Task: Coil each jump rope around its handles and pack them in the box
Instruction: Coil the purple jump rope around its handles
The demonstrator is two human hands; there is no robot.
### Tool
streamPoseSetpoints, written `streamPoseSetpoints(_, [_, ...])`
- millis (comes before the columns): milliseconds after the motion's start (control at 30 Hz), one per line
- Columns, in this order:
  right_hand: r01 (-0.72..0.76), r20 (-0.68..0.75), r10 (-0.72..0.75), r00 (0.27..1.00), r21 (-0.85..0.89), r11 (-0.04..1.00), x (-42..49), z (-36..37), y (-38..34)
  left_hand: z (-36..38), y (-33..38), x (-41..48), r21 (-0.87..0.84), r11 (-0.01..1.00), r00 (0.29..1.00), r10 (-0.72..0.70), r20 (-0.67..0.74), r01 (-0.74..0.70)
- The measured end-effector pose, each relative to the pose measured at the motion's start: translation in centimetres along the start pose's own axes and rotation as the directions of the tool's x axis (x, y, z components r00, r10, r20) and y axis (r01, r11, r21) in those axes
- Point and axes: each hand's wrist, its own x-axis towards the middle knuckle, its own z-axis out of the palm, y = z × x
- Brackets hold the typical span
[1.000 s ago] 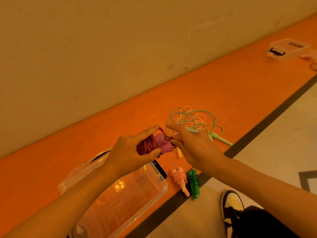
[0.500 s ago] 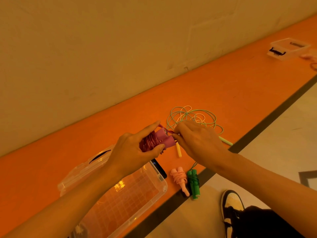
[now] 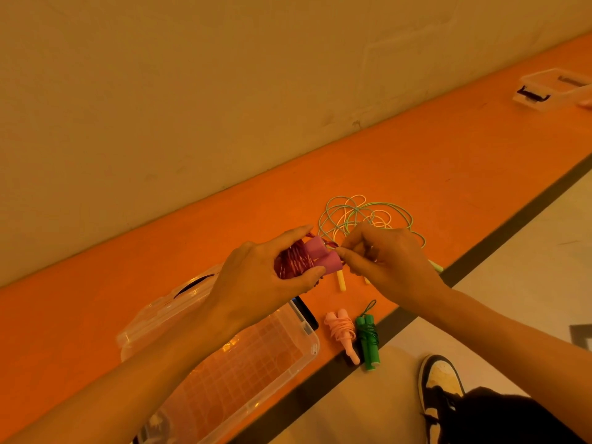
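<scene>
Over the orange floor [image 3: 416,161], the left hand [image 3: 256,283] is gripping the coiled magenta jump rope [image 3: 294,262] while the right hand [image 3: 390,264] is pinching its tail, likely tucking it before boxing.

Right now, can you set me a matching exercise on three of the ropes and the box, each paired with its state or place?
Things:
1. magenta rope
2. pink rope
3. pale green rope
4. clear box

States:
A. loose tangle on the orange floor
B. standing open
C. coiled, lying beside the dark green rope
D. gripped in the left hand

Pairs: 1-D, 2-C, 3-A, 4-B.
</scene>
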Motion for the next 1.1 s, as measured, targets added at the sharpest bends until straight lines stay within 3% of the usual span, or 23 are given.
streamPoseSetpoints(233, [-0.114, 0.169, 0.092, 0.981, 0.125, 0.986, -0.2, 0.1, 0.2, -0.2, 0.6, -0.1, 0.047, 0.999, 0.999, -0.014, 0.034, 0.012])
streamPoseSetpoints(367, [-0.094, 0.257, 0.066, 0.964, 0.099, 0.991, -0.2, -0.1, 0.2, -0.3, 0.5, 0.1, 0.002, 1.000, 0.997, -0.021, 0.078, 0.021])
streamPoseSetpoints(567, [-0.033, 0.249, 0.022, 0.968, 0.042, 0.999, 0.6, -1.0, 0.4, -0.9, 0.6, 0.5, -0.034, 0.999, 0.996, -0.003, 0.084, 0.006])
streamPoseSetpoints(733, [-0.152, 0.240, 0.105, 0.965, 0.188, 0.970, 0.6, -1.2, -0.3, -1.2, 0.8, 0.5, -0.030, 0.999, 0.997, 0.018, 0.075, -0.016])
streamPoseSetpoints(833, [-0.192, 0.258, 0.132, 0.957, 0.222, 0.956, 0.2, -0.7, -0.1, -0.9, 0.7, 0.1, 0.055, 0.998, 0.997, 0.030, 0.076, -0.034])
streamPoseSetpoints(1000, [-0.291, 0.262, 0.195, 0.945, 0.404, 0.867, -0.1, -0.1, 0.0, -0.9, 0.2, -0.1, 0.001, 1.000, 0.998, 0.011, 0.065, -0.011])
streamPoseSetpoints(1100, [-0.255, 0.254, 0.162, 0.954, 0.394, 0.883, 0.0, -0.3, -0.2, -1.1, 0.2, -0.2, -0.005, 1.000, 0.997, 0.028, 0.076, -0.028])
